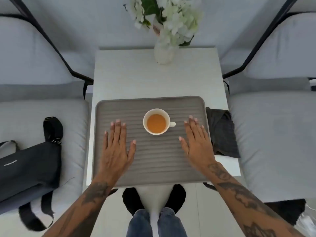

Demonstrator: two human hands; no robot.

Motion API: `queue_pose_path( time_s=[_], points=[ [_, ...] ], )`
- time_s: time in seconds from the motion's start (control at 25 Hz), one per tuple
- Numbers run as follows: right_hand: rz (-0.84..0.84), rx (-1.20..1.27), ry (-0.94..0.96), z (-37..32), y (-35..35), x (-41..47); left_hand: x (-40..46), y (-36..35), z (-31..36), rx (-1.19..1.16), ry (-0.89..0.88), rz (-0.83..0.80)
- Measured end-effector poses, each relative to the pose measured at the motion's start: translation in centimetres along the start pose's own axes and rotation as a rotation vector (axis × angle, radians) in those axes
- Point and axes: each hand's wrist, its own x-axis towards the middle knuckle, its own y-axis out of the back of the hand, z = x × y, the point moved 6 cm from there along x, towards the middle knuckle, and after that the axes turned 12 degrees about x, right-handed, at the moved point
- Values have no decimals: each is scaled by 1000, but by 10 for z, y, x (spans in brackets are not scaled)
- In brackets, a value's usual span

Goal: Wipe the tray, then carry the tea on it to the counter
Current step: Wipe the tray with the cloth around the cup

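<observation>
Left hand (pixel 116 147) & right hand (pixel 196 144) flat, fingers straight, 1 tray (pixel 153 168), 1 tea cup (pixel 156 123), 1 cloth (pixel 222 132)

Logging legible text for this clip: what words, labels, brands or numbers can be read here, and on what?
Nothing can be read.
Black bag: a short pale mark, perhaps a brand line, too small and blurred to read.
Forearm tattoos: dark designs, no legible letters.
Tray, cup, dark cloth, vase: no text visible.

Cup (pixel 156 123) on tray (pixel 153 171), cloth (pixel 222 132) just right.
</observation>
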Motion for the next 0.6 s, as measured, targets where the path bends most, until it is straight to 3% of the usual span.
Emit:
queue_pose_path(
  time_s=[0.28, 0.6],
  points=[
    [-73, -124, -10, 8, -44, -10, -11, -47, -5, 43, 44, -18],
    [-35, -101, -4, 10, -47, -10, -10, -55, -6, 72, 36, 0]
  ],
)
